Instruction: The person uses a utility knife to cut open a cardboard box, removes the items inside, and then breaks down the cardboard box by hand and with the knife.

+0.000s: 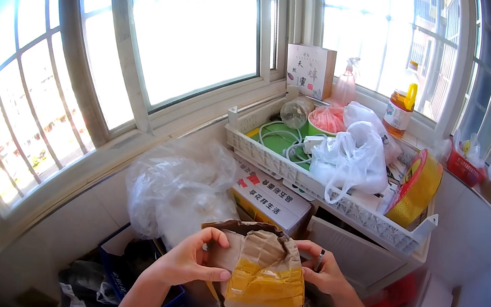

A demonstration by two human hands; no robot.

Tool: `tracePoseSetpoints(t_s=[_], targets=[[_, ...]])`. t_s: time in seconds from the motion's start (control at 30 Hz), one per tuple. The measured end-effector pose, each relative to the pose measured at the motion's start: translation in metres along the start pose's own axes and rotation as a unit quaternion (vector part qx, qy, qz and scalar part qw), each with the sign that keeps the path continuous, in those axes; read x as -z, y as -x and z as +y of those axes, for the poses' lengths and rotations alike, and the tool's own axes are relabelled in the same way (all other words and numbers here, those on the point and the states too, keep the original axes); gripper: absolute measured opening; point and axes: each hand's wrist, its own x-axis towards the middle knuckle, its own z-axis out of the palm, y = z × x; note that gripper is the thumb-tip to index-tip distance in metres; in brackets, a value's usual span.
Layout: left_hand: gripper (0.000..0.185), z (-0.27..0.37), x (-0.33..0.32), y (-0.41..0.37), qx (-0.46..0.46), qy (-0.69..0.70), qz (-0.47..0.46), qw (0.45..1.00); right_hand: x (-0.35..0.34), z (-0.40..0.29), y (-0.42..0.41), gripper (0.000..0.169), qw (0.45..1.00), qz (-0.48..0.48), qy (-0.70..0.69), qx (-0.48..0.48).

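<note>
Between my two hands is a crumpled cardboard box point(269, 278) with yellow packing tape across its side and its top flaps ragged and raised. My left hand point(195, 259) grips the box's left edge, thumb on the near face and fingers curled over a flap. On the right side, my right hand point(321, 268) pinches the upper edge between thumb and fingers; a dark ring is on one finger. The inside of the box is mostly hidden by its flaps. Just beyond it lie a printed carton point(272, 196) and a large clear plastic bag point(182, 187).
A white plastic crate point(273, 162) holds white bags point(351, 156), a green tray, a cable and a big roll of yellow tape point(417, 188). An oil bottle point(399, 108) and a pink spray bottle point(346, 85) stand by the windows. A dark blue box point(115, 248) sits low left.
</note>
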Motion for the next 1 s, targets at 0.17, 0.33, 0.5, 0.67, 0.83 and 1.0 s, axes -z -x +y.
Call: tracePoseSetpoints(t_s=[0.17,0.33,0.5,0.67,0.83,1.0], targets=[[0.042,-0.001,0.003,0.011,-0.135,-0.456,0.173,0.862,-0.002,-0.021,0.003,0.065,0.990,-0.031,0.135,-0.030],[0.039,-0.023,0.002,0.007,-0.102,-0.297,0.113,0.943,-0.031,-0.040,-0.033,0.074,0.964,-0.099,0.246,0.013],[0.045,-0.031,-0.008,0.016,-0.126,-0.243,0.144,0.951,-0.027,-0.021,-0.074,0.064,0.915,-0.281,0.284,-0.062],[0.083,-0.049,0.014,0.024,-0.101,0.057,0.021,0.993,-0.021,-0.028,-0.071,0.029,0.960,-0.198,0.183,-0.076],[0.110,-0.076,0.015,0.016,-0.085,0.014,-0.068,0.994,-0.030,-0.043,-0.070,0.021,0.978,-0.161,0.133,-0.020],[0.104,-0.074,0.005,-0.001,-0.069,0.053,-0.056,0.995,-0.030,-0.036,-0.071,0.016,0.992,-0.120,0.029,0.031]])
